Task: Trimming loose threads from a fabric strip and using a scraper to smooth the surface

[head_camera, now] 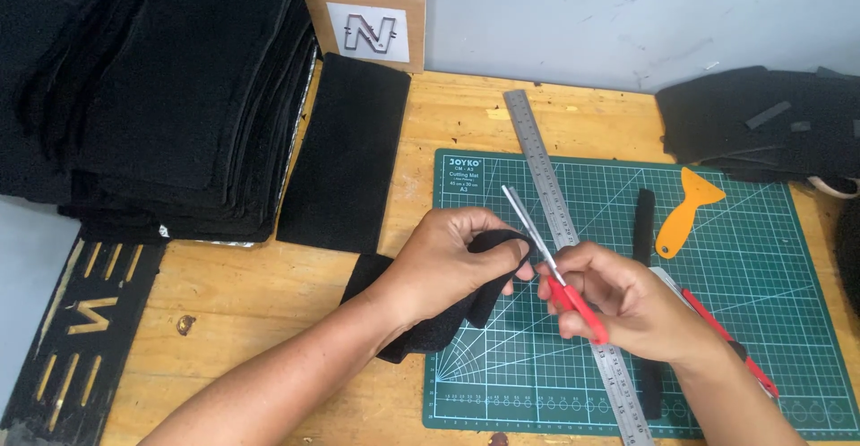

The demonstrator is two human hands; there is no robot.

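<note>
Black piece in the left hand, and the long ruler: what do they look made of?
Black piece: apparently felt or foam-like fabric; matte, fuzzy, bending in the left hand. Ruler: likely steel; flat, silvery, with a dull sheen and fine graduations.

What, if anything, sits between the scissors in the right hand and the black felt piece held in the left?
Nothing visible does. The right hand holds the red-handled scissors with the blades right at the edge of the black felt piece, which the left hand pinches. The steel ruler lies flat beneath on the cutting mat, not between them.
</note>
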